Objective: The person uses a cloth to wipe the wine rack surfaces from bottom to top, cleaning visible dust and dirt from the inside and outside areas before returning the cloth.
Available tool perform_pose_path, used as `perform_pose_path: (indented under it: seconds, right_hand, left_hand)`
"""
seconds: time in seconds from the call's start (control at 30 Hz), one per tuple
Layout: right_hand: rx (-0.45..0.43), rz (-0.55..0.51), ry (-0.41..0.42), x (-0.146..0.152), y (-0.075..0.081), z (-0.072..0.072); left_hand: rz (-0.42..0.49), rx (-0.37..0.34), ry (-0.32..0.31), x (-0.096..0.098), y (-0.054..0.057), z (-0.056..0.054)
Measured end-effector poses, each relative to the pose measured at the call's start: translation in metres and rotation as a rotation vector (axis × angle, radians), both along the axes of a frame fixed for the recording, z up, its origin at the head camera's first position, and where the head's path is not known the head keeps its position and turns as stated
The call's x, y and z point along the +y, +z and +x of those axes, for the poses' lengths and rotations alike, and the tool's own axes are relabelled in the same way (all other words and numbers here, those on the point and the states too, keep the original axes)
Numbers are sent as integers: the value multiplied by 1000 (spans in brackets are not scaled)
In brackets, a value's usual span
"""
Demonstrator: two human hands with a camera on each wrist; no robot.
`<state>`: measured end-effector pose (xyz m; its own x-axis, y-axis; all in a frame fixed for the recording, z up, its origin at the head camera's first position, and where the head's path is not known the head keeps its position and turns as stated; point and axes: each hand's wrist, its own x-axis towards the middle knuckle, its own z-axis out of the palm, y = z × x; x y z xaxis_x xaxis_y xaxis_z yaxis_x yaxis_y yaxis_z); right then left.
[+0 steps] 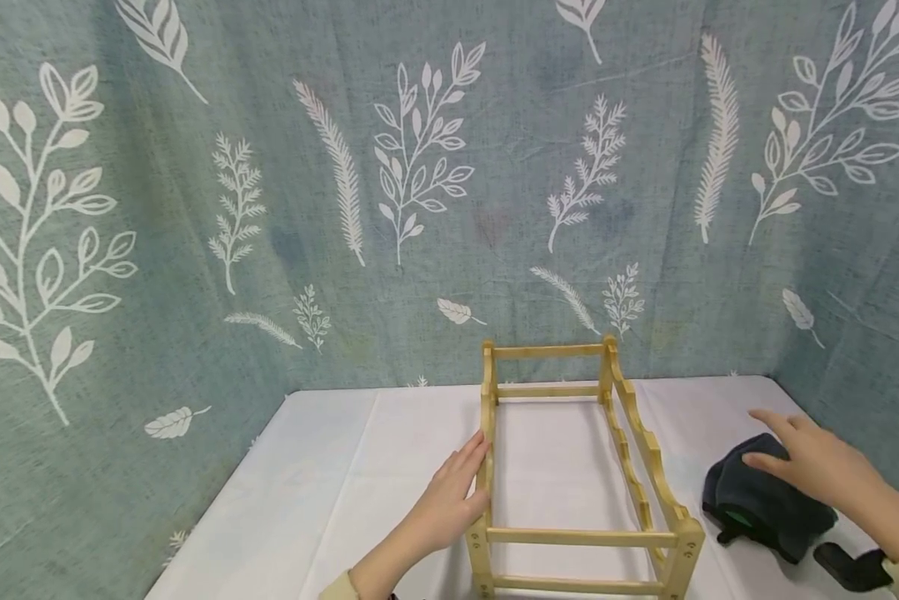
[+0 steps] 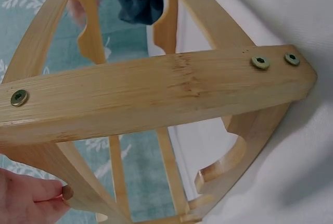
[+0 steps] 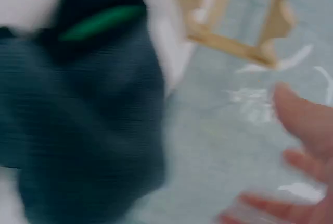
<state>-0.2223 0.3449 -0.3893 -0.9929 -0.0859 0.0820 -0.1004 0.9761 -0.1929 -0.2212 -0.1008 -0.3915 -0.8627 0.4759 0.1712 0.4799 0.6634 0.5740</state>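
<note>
A light wooden rack with wavy-notched side rails stands on the white-covered table. My left hand holds its left side rail. The left wrist view shows fingertips against the rail's edge, while a screwed wooden bar hides part of the hand's surroundings. To the right of the rack lies a dark blue cloth item, soft and bag-like, with a green patch at its opening. My right hand hovers above it with fingers spread, holding nothing. Blur softens both in the right wrist view.
The white cloth covers the table. A grey-green curtain with white leaf prints hangs behind and at both sides. A black object sits by my right wrist; I cannot tell what it is.
</note>
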Motion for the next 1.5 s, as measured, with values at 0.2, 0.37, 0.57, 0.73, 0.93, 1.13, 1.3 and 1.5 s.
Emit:
perform_pose_path:
  seconds: [0.2,0.37,0.57,0.73,0.93,1.13,1.3,1.5]
  right_hand:
    - [243,-99,306,-39,32,-30]
    - [99,-220,381,-63,22,-63]
    - [90,-301,445,-76,10,-88]
    - [97,-335,433,-78,7,-94]
    - [106,-366,446,-77,3,-92]
    - [194,-270,473,-77,2,-77]
    - [278,-148,499,-82,2,-57]
    - [394,-22,532,-94,-1,-30]
  left_hand:
    - [44,-84,-88,-11,0,-1]
    - [98,-127,-132,-25,-6,8]
    - [154,-130,-141,-31,-17,13]
    - [215,-143,-154,-30,-23,11]
    - [222,-131,-156,-35,-23,8]
    - [278,-178,-138,-56,-22,-7]
    - [317,-190,8,-84,-19,-26]
    - [352,-197,175,-111,-16,-57]
